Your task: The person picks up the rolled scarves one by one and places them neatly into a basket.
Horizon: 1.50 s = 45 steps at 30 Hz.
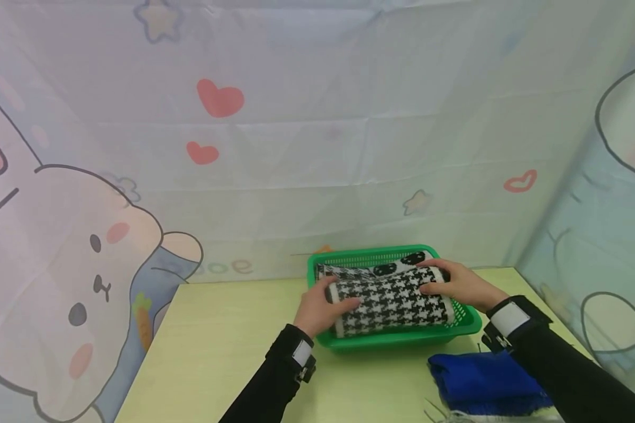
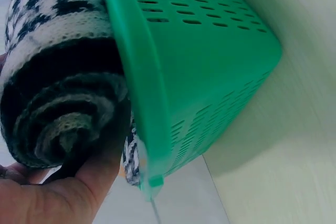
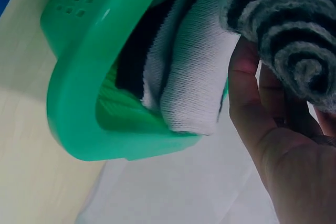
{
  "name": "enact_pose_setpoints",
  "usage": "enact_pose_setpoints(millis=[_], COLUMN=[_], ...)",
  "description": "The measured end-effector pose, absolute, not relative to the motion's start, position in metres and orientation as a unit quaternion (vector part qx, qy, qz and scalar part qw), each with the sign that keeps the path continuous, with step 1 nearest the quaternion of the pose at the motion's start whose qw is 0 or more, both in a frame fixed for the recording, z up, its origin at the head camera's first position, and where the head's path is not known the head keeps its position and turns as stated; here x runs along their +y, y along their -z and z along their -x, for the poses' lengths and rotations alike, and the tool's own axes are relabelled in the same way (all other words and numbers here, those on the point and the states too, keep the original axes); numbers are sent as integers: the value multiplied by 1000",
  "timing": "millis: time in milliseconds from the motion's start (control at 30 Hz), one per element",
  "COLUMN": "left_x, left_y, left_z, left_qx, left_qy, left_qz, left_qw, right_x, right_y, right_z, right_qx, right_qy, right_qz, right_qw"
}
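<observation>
A rolled black-and-white knit scarf [image 1: 388, 302] lies across the green plastic basket [image 1: 397, 341] in the head view. My left hand [image 1: 317, 308] grips its left end, with the thumb over the patterned face. At the other end my right hand [image 1: 463, 285] holds the roll between thumb and fingers. The spiral end of the scarf [image 2: 58, 114] shows in the left wrist view, level with the basket rim [image 2: 144, 72]. In the right wrist view, the scarf [image 3: 299, 40] is beside a white folded knit [image 3: 197, 72] inside the basket.
Behind the roll, a black-and-white cloth with panda-like spots [image 1: 402, 264] lies in the basket. A folded blue fringed cloth [image 1: 481, 382] sits on the yellow table [image 1: 222, 352], near my right forearm. A printed curtain [image 1: 317, 147] hangs directly behind the table.
</observation>
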<state>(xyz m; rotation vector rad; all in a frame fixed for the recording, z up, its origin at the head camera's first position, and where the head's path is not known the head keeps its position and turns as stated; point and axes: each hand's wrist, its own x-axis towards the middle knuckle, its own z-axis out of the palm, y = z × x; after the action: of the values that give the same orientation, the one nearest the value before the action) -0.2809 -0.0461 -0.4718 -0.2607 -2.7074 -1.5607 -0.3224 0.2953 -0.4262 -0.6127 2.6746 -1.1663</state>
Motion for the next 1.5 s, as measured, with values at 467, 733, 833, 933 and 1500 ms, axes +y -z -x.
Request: enact_pose_setpoints(millis=[467,733,833,933,1500], left_x=[-41,-40,-40,-40,-28], left_y=[478,475,476,478,470], left_z=[284,286,290,294,299], left_qx=[-872,-885,-893,-900,-930], left_qy=[482,456,439,424,350], left_qz=[83,83,88,91,90], left_qw=[-26,-39,-47,-53,-68], right_x=[298,299,298,298,299], right_y=[443,449,449,449,458], right_z=[329,331,330,331,342], right_qx=[900,908,912,916,917], right_qy=[383,368,359,347,329], right_qz=[180,166,158,157,164], right_qw=[103,116,123,128,155])
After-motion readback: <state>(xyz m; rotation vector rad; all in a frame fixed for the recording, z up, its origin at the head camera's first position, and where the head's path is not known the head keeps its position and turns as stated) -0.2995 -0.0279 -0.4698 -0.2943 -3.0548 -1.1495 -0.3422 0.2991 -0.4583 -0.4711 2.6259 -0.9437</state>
